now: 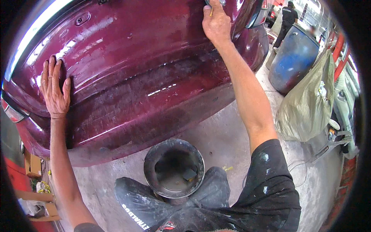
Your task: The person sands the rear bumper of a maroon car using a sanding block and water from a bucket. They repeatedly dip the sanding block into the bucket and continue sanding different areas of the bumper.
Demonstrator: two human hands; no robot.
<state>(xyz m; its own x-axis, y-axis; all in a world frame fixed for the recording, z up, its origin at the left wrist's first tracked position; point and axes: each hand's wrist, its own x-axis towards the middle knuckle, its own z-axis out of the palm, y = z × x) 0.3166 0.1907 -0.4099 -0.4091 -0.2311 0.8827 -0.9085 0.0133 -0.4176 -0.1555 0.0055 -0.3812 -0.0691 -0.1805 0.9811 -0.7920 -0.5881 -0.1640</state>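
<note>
The wet, dark red rear of a car [150, 58] fills the upper left, with whitish smears and drops on its trunk lid and bumper. My left hand [56, 91] lies flat on the lid's left side, fingers stretched out, holding nothing. At the top edge my right hand [217, 25] is closed on something pressed to the lid. Only a small greyish rounded bit and a thin yellow piece show by its fingers, so I cannot tell what it is. Between my knees stands a dark round bucket [149, 176] with murky contents and a small dark rectangular piece [189, 174] inside.
A scuffed blue drum [295, 58] stands at the right, with a full pale plastic bag [309, 100] beside it. Another person in dark clothes [288, 23] is farther back. Open cardboard boxes [34, 164] are at the lower left. Grey concrete floor [228, 143] lies under the bumper.
</note>
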